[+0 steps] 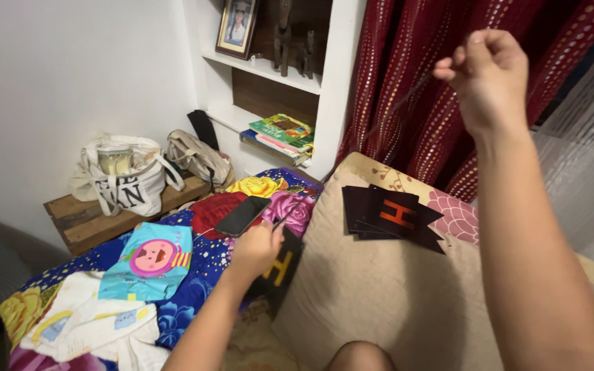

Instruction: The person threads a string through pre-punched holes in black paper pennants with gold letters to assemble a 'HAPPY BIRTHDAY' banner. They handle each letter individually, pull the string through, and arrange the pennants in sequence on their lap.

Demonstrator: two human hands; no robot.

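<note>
Left hand [256, 249] has its grip closed on a black pennant flag [282, 266] at the beige pillow's [379, 295] edge. Right hand [489, 75] is raised by the red curtain [407, 82], fingers pinched on a thin string [393, 110].

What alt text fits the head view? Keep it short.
Seen from above, the left hand holds a black pennant card with a yellow letter while the right hand is raised, pinching a thin string. More black cards lie on a beige pillow, and a phone on the floral bedspread.

To my left: a black rectangular phone [242, 216] on the floral bedspread [201, 271]; a canvas tote bag [124, 180] on a wooden crate [91, 221].
</note>
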